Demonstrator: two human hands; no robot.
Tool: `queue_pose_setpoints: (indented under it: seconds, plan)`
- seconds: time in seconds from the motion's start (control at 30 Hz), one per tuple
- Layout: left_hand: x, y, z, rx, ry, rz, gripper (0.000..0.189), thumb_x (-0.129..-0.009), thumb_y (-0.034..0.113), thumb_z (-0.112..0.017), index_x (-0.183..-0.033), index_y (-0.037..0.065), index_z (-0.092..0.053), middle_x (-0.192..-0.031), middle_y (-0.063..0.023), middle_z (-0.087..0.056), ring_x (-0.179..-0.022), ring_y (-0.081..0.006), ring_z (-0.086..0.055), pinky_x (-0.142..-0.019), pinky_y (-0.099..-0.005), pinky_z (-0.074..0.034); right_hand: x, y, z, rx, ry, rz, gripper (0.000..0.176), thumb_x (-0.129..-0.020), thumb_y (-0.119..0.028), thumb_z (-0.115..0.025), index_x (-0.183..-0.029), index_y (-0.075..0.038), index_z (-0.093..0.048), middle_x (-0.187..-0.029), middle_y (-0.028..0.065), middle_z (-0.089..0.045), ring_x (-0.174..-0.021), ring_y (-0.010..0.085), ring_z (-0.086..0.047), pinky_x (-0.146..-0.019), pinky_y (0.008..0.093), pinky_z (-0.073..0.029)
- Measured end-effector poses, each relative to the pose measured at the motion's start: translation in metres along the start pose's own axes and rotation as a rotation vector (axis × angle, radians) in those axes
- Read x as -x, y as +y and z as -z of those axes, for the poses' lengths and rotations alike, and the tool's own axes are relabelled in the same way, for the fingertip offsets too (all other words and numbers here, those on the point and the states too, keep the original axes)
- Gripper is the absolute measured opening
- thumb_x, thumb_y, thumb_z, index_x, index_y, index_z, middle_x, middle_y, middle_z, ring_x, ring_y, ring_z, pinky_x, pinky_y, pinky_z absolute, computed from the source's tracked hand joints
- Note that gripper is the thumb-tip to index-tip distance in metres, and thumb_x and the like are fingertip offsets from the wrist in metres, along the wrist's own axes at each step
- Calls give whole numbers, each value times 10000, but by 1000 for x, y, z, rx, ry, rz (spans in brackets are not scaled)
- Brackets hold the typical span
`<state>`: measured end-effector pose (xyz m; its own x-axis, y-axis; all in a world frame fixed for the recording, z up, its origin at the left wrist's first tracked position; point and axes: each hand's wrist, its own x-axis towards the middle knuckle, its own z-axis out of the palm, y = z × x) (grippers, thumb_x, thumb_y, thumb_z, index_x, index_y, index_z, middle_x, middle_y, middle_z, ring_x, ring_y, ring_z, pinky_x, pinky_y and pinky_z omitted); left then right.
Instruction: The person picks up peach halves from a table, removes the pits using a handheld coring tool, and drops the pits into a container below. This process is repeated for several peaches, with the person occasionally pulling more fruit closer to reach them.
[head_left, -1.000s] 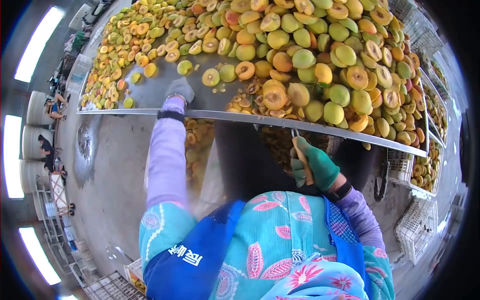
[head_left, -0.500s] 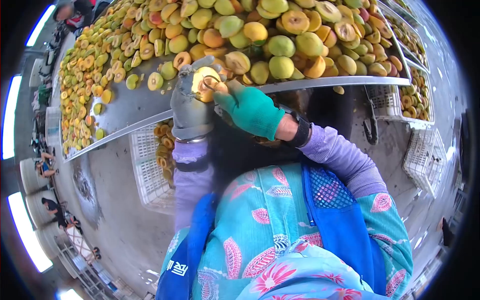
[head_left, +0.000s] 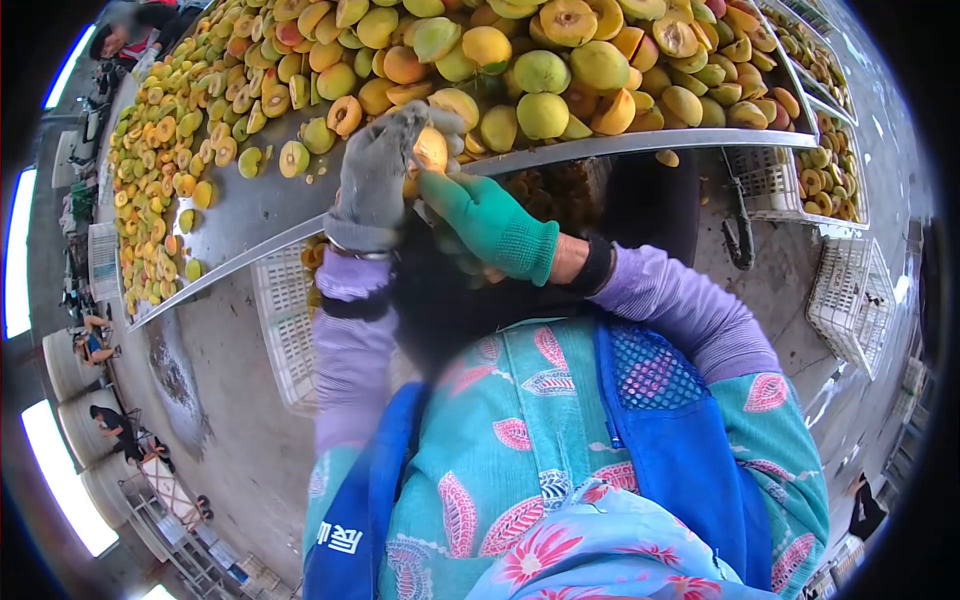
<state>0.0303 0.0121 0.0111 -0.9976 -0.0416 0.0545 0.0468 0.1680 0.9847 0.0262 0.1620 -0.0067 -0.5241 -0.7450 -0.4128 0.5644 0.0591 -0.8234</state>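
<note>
My left hand [head_left: 375,175], in a grey glove, is wrapped round a yellow-orange fruit [head_left: 431,150] just above the table's front edge. My right hand [head_left: 500,222], in a green glove, is closed close against the lower side of the fruit; what its fingers hold is hidden. Behind both hands, whole and halved fruits [head_left: 540,115] lie heaped on the metal table [head_left: 270,205], and several cut halves show their brown hollows.
Below the table's left part stands a white crate [head_left: 285,320] with fruit. More crates [head_left: 765,185] of fruit stand at the right, beside a tilted white crate [head_left: 850,305] on the floor. Other people [head_left: 118,430] are at the left and at the top left.
Both hands have shifted slightly left with the fruit. The left hand has turned and now covers more of it; the curved dark tool seen at its cut face no longer shows.
</note>
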Motion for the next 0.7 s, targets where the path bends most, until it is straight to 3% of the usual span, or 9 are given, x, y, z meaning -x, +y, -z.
queue_pose_setpoints:
  seconds: [0.07,0.13,0.23,0.4,0.43,0.5,0.53,0.6,0.7]
  plan:
    - [-11,-6,-4,-4,33,38,422,-989,338,-442,-990,-33,-641,-838,-110,-645,-744,-166,-625,-671,-274,-521,6,-9,-4,-362,-167,-140,458,-959,-542,-405,-881,-108,-528,-610,-7,-460,-419,104,-455,-312,258,-389]
    - [-20,-14,0,15,-28,-12,417,-1000,333,-426,-1046,-32,-621,-890,-125,-656,-762,-168,-632,-683,-262,-523,-8,9,1,-764,-521,-151,445,-961,-542,-405,-856,-124,-518,-586,-27,-428,-414,97,-414,-335,264,-384]
    - [-11,1,-8,520,-54,82,384,-999,310,-434,-1105,-22,-594,-910,-130,-656,-743,-178,-631,-674,-263,-525,-12,11,9,-1028,-833,-135,407,-973,-518,-404,-856,-148,-525,-581,-61,-395,-440,75,-361,-404,252,-349]
    - [59,-31,24,499,620,146,336,-966,317,-475,-1057,23,-609,-855,-95,-645,-674,-165,-590,-602,-272,-493,17,5,16,-1038,-826,-228,407,-984,-513,-383,-832,-145,-468,-576,-69,-400,-412,66,-365,-384,239,-304]
    - [73,-14,34,419,795,168,306,-956,290,-483,-1034,29,-622,-829,-81,-637,-594,-131,-561,-548,-252,-463,20,6,27,-991,-802,-253,408,-981,-517,-386,-830,-147,-465,-572,-67,-400,-413,69,-372,-384,239,-312]
    - [98,-20,111,-742,471,418,290,-907,272,-536,-1062,45,-625,-867,-103,-653,-689,-206,-613,-626,-333,-491,12,30,50,-878,-555,-474,405,-970,-523,-417,-841,-142,-471,-568,-53,-410,-419,79,-398,-388,248,-347]
    - [94,-17,130,-984,472,515,293,-882,271,-556,-1076,60,-622,-887,-125,-655,-767,-259,-615,-686,-381,-485,13,42,48,-789,-147,-568,399,-960,-517,-452,-868,-130,-487,-567,-32,-429,-427,99,-433,-397,268,-394]
    - [55,-10,144,-1216,561,406,311,-841,263,-587,-1090,79,-619,-917,-166,-650,-910,-345,-595,-808,-448,-460,13,41,35,-683,-178,-615,400,-952,-518,-468,-875,-126,-494,-571,-21,-443,-437,108,-458,-404,279,-421]
    - [-17,-93,198,-1459,477,251,355,-802,241,-629,-1112,72,-592,-960,-199,-637,-964,-400,-587,-883,-456,-457,10,32,26,-477,-156,-478,405,-944,-513,-489,-902,-111,-517,-598,-6,-479,-456,125,-497,-430,295,-477]
